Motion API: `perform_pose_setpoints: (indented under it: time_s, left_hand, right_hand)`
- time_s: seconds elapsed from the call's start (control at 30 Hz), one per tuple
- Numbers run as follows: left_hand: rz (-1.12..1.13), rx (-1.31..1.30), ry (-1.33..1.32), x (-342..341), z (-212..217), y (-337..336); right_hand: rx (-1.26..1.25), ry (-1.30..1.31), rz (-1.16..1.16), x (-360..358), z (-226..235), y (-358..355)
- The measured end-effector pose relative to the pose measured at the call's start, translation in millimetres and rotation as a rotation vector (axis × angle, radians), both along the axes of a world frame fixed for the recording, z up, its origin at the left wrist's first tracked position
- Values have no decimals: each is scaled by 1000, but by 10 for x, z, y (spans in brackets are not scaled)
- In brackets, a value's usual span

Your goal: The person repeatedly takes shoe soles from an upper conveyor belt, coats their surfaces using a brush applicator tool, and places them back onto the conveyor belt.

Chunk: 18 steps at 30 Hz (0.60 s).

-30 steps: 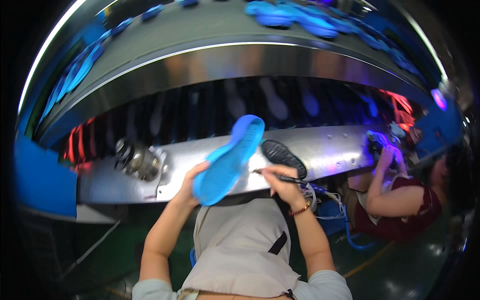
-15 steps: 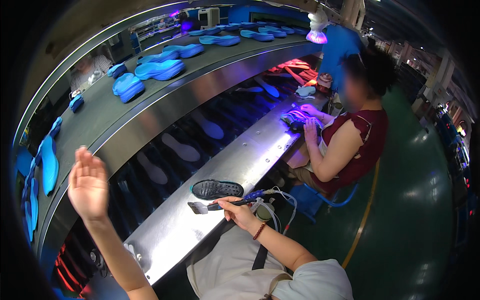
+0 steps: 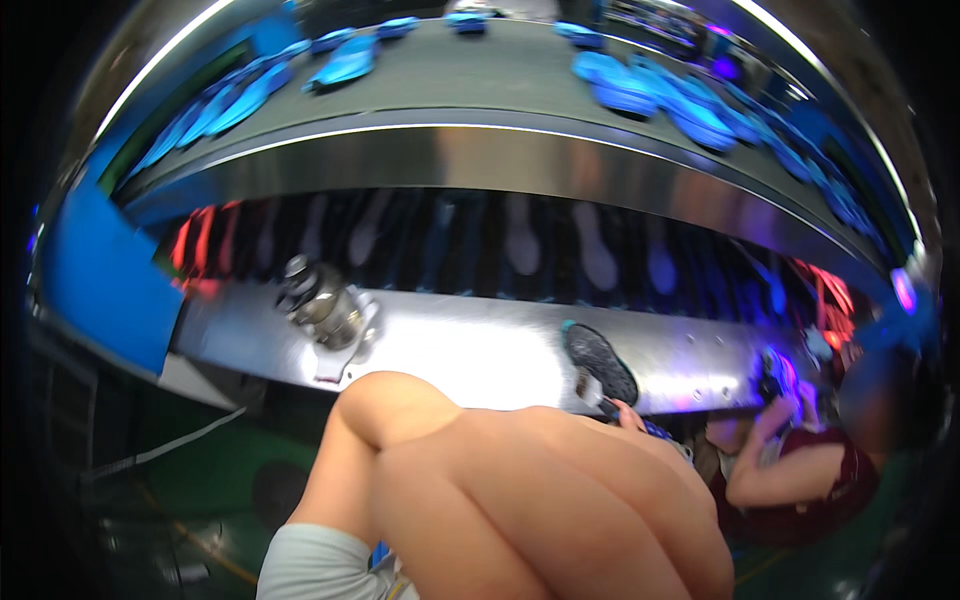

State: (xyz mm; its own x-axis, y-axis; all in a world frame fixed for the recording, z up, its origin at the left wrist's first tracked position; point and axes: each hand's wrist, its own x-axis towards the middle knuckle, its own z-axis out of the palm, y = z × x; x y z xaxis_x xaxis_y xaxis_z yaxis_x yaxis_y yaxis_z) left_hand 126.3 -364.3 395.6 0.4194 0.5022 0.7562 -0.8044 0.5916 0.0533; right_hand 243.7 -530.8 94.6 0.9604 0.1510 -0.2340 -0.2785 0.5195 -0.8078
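Note:
My left hand (image 3: 560, 490) is raised very close to the camera and fills the lower middle. Its blurred fingers look stretched out side by side, with nothing seen in them; their tips are not clear. Beyond it, only some fingers of my right hand (image 3: 628, 415) show, closed on a dark-handled flat brush (image 3: 590, 388). The brush head is beside a black shoe sole (image 3: 603, 362) with a teal edge, which lies on the metal bench (image 3: 460, 345). Most of my right hand and forearm is hidden behind my left.
A clear bottle with a dark top (image 3: 325, 305) stands at the bench's left. Behind it, pale and coloured sole shapes (image 3: 597, 250) show under a conveyor (image 3: 470, 85) carrying blue soles (image 3: 345, 62). A co-worker in a dark red top (image 3: 800, 480) sits at the right, hands at a purple-lit piece.
My left hand has come from the left, over the conveyor's edge, to close in front of the camera. The view has swung left. My right hand still holds the brush near the sole.

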Motion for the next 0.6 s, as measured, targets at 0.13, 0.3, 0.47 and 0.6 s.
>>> perform_pose_setpoints:
  time_s: [0.13, 0.3, 0.47, 0.6]
  left_hand:
    - [71, 63, -159, 62, -95, 111]
    - [169, 281, -258, -13, -104, 449]
    - [207, 409, -329, 37, -123, 595]
    - [234, 439, -359, 31, -133, 623]
  right_hand:
    - [61, 4, 56, -12, -145, 155]
    - [-32, 17, 117, 1, 10, 185]
    - [59, -11, 98, 11, 86, 220]
    - [65, 45, 59, -8, 79, 218]
